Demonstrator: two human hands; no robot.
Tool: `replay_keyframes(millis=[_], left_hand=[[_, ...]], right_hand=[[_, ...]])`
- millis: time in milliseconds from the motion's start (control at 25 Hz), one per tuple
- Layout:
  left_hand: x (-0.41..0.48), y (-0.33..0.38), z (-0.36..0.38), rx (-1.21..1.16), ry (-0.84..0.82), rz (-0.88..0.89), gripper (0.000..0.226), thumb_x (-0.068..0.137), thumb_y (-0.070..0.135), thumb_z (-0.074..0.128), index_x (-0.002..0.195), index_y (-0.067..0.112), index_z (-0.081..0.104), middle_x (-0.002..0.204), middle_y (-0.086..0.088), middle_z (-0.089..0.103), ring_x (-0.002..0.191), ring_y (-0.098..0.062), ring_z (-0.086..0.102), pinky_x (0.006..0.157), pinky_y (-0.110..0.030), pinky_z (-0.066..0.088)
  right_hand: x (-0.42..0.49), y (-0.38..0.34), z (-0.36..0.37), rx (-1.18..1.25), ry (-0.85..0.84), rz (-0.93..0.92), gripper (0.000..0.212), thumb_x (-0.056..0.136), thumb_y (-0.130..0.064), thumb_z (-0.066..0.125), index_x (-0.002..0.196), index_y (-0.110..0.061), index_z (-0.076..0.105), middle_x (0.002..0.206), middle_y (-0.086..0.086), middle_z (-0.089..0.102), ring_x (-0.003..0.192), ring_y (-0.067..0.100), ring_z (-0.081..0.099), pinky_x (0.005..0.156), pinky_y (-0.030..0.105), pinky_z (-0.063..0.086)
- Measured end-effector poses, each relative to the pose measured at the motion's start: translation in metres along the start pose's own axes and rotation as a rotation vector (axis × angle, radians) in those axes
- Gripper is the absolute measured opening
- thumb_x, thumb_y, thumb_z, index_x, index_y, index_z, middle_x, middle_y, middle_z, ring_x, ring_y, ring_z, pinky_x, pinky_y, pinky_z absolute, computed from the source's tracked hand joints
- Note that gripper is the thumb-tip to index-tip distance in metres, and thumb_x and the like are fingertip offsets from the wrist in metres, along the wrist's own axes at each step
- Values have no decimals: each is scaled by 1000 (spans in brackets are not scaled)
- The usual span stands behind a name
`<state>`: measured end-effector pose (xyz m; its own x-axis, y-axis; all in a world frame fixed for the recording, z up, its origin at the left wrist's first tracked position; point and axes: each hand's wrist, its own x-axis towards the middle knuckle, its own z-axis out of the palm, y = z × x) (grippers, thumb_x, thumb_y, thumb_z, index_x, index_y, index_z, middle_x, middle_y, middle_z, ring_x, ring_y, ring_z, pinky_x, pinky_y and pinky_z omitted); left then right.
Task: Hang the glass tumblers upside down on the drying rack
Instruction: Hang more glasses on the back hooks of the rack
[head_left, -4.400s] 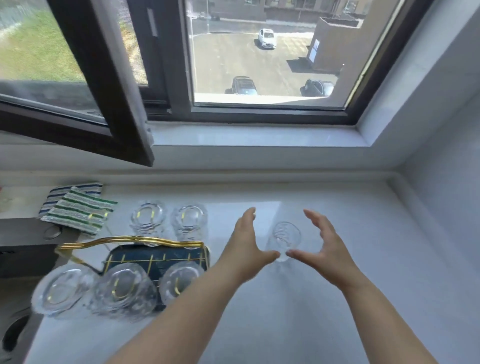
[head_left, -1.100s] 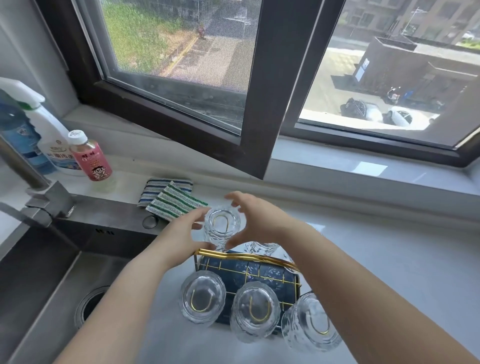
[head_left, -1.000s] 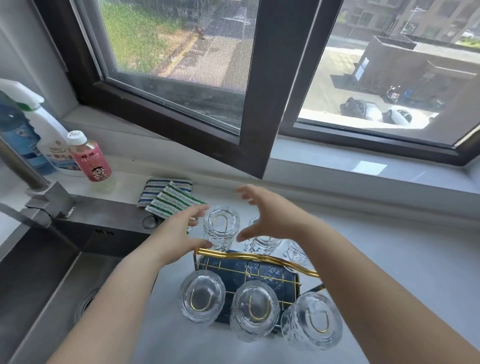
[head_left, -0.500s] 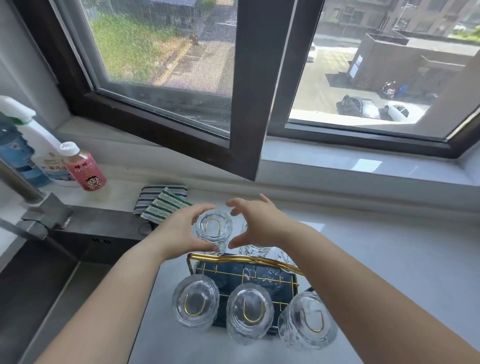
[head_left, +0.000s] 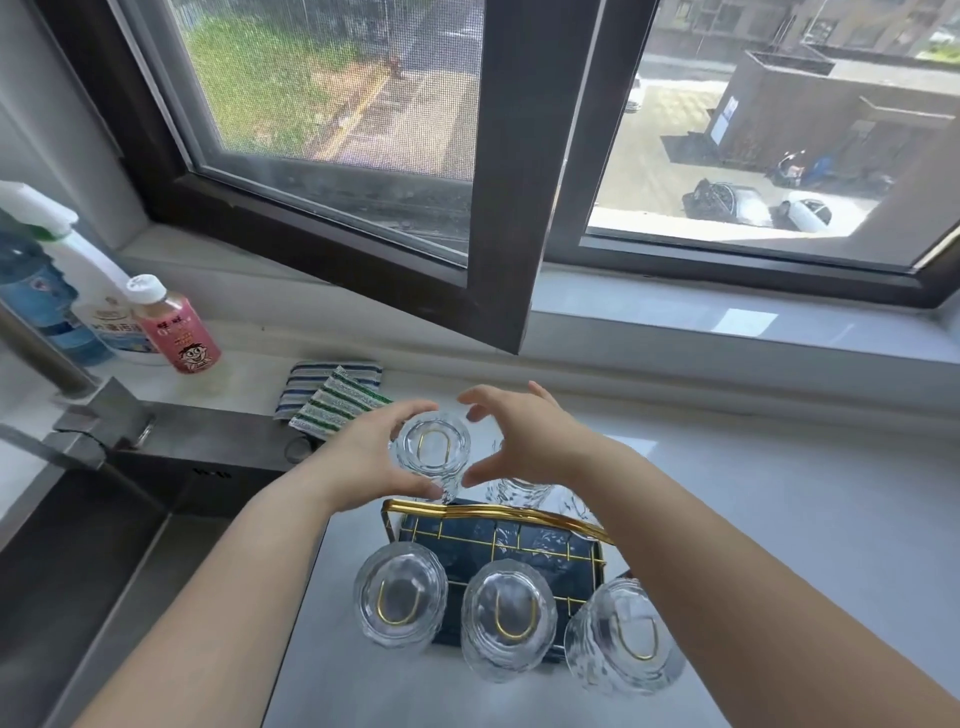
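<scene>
A gold wire drying rack (head_left: 498, 512) with a dark blue tray stands on the white counter. Three glass tumblers hang upside down along its front: left (head_left: 400, 592), middle (head_left: 506, 618), right (head_left: 623, 634). At the back left another upturned tumbler (head_left: 431, 452) sits over a gold peg. My left hand (head_left: 363, 457) cups it, with fingers and thumb on its side. My right hand (head_left: 524, 441) curves around its other side, fingers apart, a small gap showing. Two more tumblers (head_left: 514, 488) behind the rack are partly hidden by my right wrist.
A steel sink (head_left: 78, 571) and faucet (head_left: 67, 410) lie to the left. A pink bottle (head_left: 174, 332) and a spray bottle (head_left: 98, 296) stand behind them. Striped cloths (head_left: 332, 395) lie behind the rack. An open window sash (head_left: 498, 208) juts over the counter.
After setting the tumbler on the back-left peg my hands spread apart. They have closed in around it again, the left hand touching the glass.
</scene>
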<state>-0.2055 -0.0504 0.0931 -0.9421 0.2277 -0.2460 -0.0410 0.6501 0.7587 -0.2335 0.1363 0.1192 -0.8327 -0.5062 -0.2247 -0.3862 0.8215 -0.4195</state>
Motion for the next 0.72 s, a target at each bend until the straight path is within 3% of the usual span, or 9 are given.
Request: replay_keyframes(millis=[120,280,440,560,720], left_hand=[[-3,8,-7,53,-78,17,99,60,35,82,140,37,23,148,12,31,135,-10,28,109,-32,25],[5,43,-1,193,-58,164,85,69,37,76,139,36,27,149,12,31,137,-9,24,110,-29,18],[27,63,28,556,-160,176,86,66,47,74,138,28,30,149,4,33,142,-16,7,115,-42,-9],[38,59,36,650,-177,173,85,63,52,74,135,30,35,145,0,39,142,-18,11,115,-49,-14],[37,58,38,660,-125,213,79,64,52,73,132,32,39,136,0,47,135,-17,25,114,-48,-14]], right_hand=[[-21,23,-17,-3,-4,51,88,64,-43,78,137,-23,33,141,-2,48,132,18,40,117,47,-1],[-42,48,-21,-48,-22,126,90,61,-47,78,137,-26,34,140,-5,49,132,18,40,117,48,-3],[-40,49,-8,-73,5,127,88,61,-54,76,135,-28,36,136,-5,54,131,17,42,115,48,-5],[-35,49,-5,-92,39,112,80,62,-56,75,129,-28,43,132,-6,58,128,18,44,115,48,-6],[-36,49,-6,-79,52,90,72,63,-55,75,124,-28,48,127,-6,61,125,19,47,116,49,-5]])
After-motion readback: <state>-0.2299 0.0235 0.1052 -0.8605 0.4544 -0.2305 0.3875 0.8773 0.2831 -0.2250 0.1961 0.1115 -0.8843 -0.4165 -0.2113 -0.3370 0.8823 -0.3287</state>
